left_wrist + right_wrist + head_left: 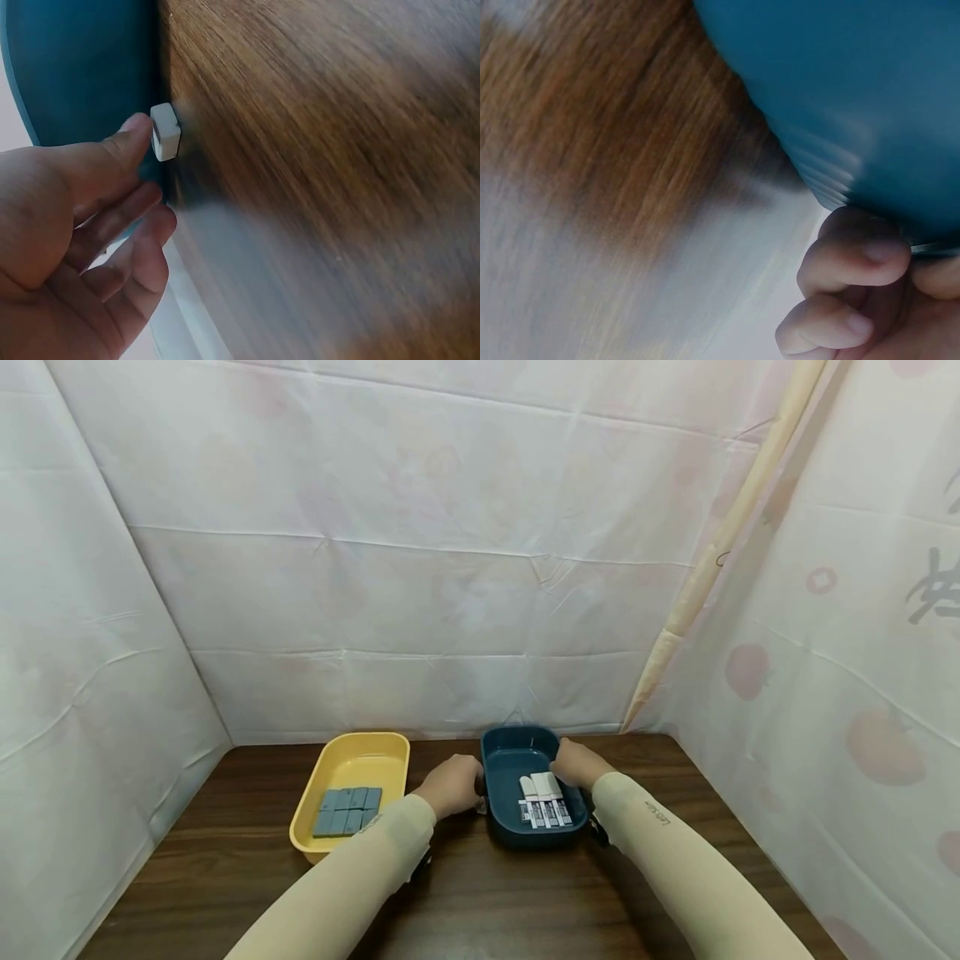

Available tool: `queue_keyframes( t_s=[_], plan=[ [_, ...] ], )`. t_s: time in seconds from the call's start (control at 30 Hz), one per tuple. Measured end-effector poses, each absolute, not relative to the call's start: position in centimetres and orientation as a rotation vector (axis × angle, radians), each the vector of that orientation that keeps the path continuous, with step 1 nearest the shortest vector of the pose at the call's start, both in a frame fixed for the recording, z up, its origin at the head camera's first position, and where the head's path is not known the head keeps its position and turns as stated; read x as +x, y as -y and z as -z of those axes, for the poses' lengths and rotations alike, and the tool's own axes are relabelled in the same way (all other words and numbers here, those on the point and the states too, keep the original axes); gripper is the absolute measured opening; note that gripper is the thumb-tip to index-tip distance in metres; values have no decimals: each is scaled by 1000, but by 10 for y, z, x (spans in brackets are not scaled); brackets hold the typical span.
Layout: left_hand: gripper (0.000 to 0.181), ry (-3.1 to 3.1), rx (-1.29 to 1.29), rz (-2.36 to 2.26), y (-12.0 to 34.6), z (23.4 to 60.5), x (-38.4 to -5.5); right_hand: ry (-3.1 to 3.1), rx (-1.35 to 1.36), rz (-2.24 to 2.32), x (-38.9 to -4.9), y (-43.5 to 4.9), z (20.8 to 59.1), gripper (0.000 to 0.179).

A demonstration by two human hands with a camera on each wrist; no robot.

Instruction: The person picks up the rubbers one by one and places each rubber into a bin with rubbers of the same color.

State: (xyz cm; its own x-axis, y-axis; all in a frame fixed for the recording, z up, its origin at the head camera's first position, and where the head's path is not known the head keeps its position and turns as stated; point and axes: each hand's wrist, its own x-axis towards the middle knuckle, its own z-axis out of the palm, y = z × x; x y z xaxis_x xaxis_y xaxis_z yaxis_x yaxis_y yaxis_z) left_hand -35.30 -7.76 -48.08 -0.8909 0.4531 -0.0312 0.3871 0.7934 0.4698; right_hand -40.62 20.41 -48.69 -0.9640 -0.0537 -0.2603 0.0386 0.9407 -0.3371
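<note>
A dark blue tray (513, 762) stands at the middle of the table, holding several white erasers (543, 787) with printed sleeves. My right hand (580, 762) grips the tray's right rim; in the right wrist view its fingers (855, 259) curl at the edge. Along the tray's left side is my left hand (452, 783), fingers loosely bent. A small white block (166, 133), like an eraser, lies outside the tray against its wall. The left thumb is right at this block, but whether they touch I cannot tell; the other fingers are apart from it.
To the left, a yellow tray (367, 768) contains several grey-blue rectangular blocks (347, 810); my left forearm crosses its near right corner. Brown wood-grain table (510, 902) lies beneath both trays. White printed sheets (420, 593) enclose the back and sides.
</note>
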Motion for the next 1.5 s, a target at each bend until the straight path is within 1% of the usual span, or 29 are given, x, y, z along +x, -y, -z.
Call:
queue_keyframes(
  t_s=[0.3, 0.5, 0.8, 1.03, 1.17, 1.33, 1.5],
  plan=[
    [19, -2809, 716, -617, 78, 480, -350, -2814, 21, 515, -407, -203, 487, 72],
    [19, -2820, 739, -566, 80, 479, -348, -2826, -5, 495, -406, -204, 487, 71],
    [18, -2807, 728, -607, 81, 479, -346, -2842, -33, 481, -407, -205, 490, 71],
    [6, -2927, 699, -587, 89, 467, -349, -2839, -44, 474, -406, -204, 487, 71],
    [4, -3042, 649, -638, 93, 455, -351, -2840, -46, 464, -405, -204, 486, 71],
    [9, -3154, 613, -734, 89, 443, -352, -2838, -34, 479, -405, -203, 484, 72],
    [13, -3137, 635, -755, 71, 442, -349, -2829, -29, 485, -405, -203, 485, 71]
  ],
)
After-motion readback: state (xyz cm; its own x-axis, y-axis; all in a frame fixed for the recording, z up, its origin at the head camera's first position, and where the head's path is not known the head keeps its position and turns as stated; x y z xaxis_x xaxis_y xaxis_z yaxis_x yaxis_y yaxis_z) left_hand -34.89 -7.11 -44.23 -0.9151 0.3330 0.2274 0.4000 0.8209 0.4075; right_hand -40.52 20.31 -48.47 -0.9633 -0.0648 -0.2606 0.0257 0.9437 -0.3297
